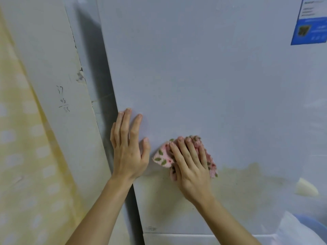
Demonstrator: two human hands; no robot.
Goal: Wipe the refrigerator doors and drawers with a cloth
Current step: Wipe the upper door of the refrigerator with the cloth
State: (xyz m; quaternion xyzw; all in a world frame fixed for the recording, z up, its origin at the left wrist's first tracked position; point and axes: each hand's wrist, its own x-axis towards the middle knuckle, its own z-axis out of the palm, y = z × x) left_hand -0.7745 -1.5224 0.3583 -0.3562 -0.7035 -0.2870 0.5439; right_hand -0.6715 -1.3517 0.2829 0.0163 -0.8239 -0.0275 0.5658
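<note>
1. My right hand lies flat on the pink leaf-print cloth, fingers pressed close together and pinning it against the refrigerator door, low on the panel and toward its left edge.
2. The cloth is bunched, soft and light; I judge it will slide or fold under a loose palm, so the hold belongs over its middle, with the fingers spread across the wad.
3. My left hand braces just beside it, fingers fanned open and flat on the door near the left edge, holding nothing.
4. A yellowish stain runs right of the cloth, above the seam to the lower drawer.
5. Farther up, a blue sticker sits at the door's top right corner.
</note>
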